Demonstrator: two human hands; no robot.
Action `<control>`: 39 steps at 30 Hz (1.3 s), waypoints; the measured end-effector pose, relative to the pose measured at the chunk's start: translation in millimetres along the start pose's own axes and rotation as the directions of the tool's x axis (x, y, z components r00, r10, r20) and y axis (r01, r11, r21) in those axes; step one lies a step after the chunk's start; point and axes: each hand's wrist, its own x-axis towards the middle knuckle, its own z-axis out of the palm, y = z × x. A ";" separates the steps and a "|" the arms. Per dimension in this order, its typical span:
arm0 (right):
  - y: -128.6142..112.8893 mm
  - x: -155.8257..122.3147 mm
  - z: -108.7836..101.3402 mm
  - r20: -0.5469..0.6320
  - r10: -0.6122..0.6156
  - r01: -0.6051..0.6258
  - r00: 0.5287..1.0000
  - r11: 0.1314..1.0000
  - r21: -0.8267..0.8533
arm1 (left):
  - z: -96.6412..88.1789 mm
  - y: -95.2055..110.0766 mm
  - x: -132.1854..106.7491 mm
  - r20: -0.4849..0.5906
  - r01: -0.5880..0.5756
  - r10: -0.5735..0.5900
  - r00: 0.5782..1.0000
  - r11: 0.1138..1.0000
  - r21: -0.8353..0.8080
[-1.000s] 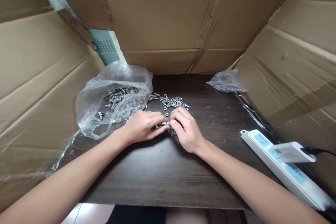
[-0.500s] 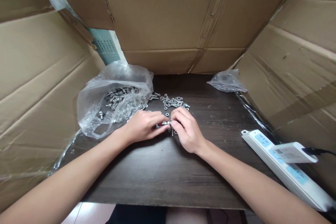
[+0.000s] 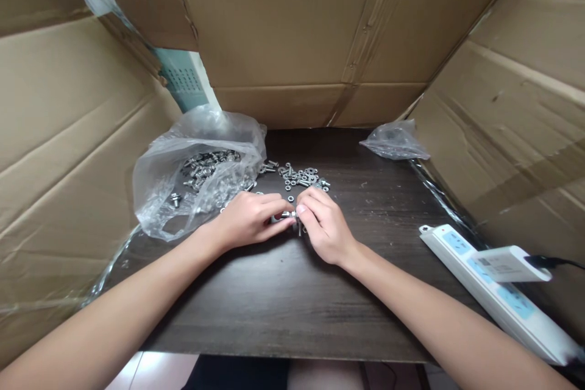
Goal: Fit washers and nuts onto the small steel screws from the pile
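Observation:
Fingertips of both hands meet above the dark table (image 3: 274, 311). My left hand (image 3: 253, 217) pinches a small metal bolt (image 3: 287, 214) that lies sideways between thumb and fingers. At the bolt's right end a nut (image 3: 294, 214) shows, and my right hand (image 3: 325, 223) is closed around that end, its fingers hiding the rest. Just under the fingertips another bolt (image 3: 300, 230) is partly seen on the table. Beyond the hands lies a loose pile of bolts, nuts and washers (image 3: 304, 178), with a single nut (image 3: 291, 198) nearer to me.
To the left, an open clear plastic bag (image 3: 155, 164) holds many bolts. A smaller clear bag (image 3: 397, 140) lies at the back right. A white power strip (image 3: 493, 292) with a plugged-in charger (image 3: 512, 263) runs along the right. Cardboard walls (image 3: 292, 24) enclose the table.
My right thumb and fingers have shifted slightly around the bolt's end, covering it more. My left hand keeps its grip, and the pile and bags stay put.

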 end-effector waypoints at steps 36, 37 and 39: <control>0.2 0.4 0.2 0.033 -0.006 0.006 0.999 1.000 0.010 | 0.9 -1.2 -1.3 0.034 0.030 -0.030 0.999 0.999 -0.024; -0.6 0.4 -0.3 0.026 0.003 -0.003 1.000 1.000 0.013 | 0.7 -1.4 -1.0 0.033 0.037 -0.036 0.999 0.999 -0.026; -2.0 0.3 -1.5 0.011 0.017 -0.018 1.000 1.000 0.024 | 0.2 -2.0 -0.6 0.027 0.045 -0.044 0.999 0.999 -0.030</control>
